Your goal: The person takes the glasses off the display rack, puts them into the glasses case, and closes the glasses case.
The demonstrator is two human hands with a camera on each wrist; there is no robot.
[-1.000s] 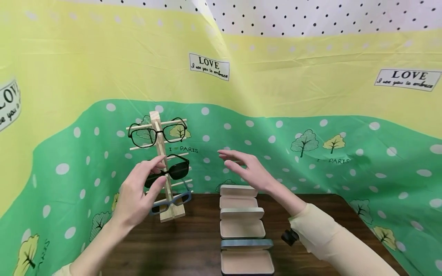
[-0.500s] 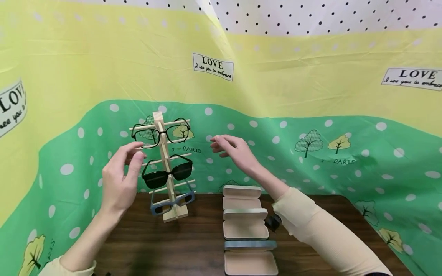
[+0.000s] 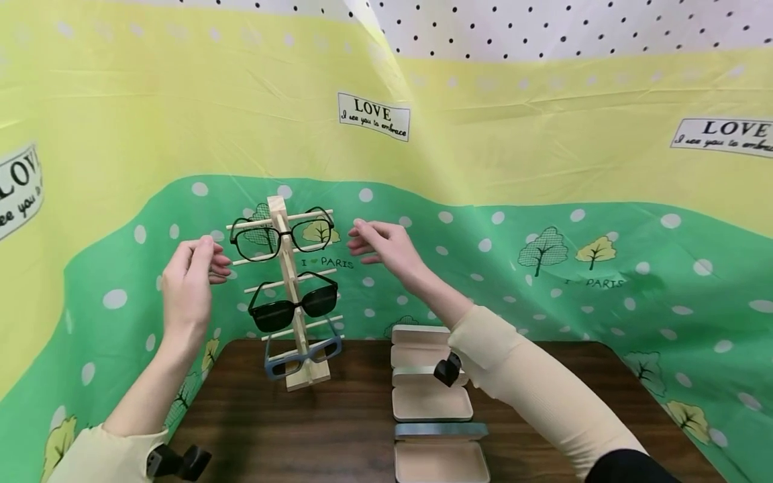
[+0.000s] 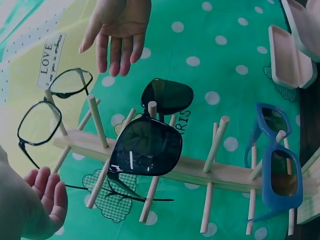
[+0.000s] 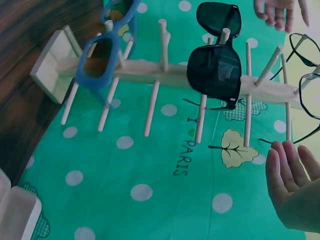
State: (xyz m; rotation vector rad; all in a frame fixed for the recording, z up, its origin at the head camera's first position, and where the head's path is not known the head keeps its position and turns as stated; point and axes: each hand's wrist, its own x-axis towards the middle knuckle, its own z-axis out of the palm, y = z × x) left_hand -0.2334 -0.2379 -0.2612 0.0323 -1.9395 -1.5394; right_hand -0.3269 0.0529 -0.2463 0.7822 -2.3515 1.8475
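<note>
A wooden glasses stand point(image 3: 288, 268) with several pegs stands at the left of the table. Black-framed clear eyeglasses point(image 3: 284, 233) sit on its top pegs, dark sunglasses point(image 3: 274, 316) in the middle, blue-framed glasses point(image 4: 283, 201) lowest. To the left of the top pair is my left hand point(image 3: 190, 275), fingers loosely bent, holding nothing. My right hand point(image 3: 389, 251) hovers just right of that pair, its fingers relaxed. In the right wrist view, my right fingertips point(image 5: 286, 145) lie close to a temple tip; I cannot tell whether they touch it.
Right of the stand, three open glasses cases line up front to back: a blue-lidded one point(image 3: 442, 463), a middle one point(image 3: 431, 404) and a back one point(image 3: 419, 335). They rest on a dark wooden table point(image 3: 338, 429). A green and yellow patterned cloth point(image 3: 483, 161) hangs behind.
My left hand has drawn left and up from in front of the sunglasses to beside the top eyeglasses. My right hand has moved left and up toward their other side.
</note>
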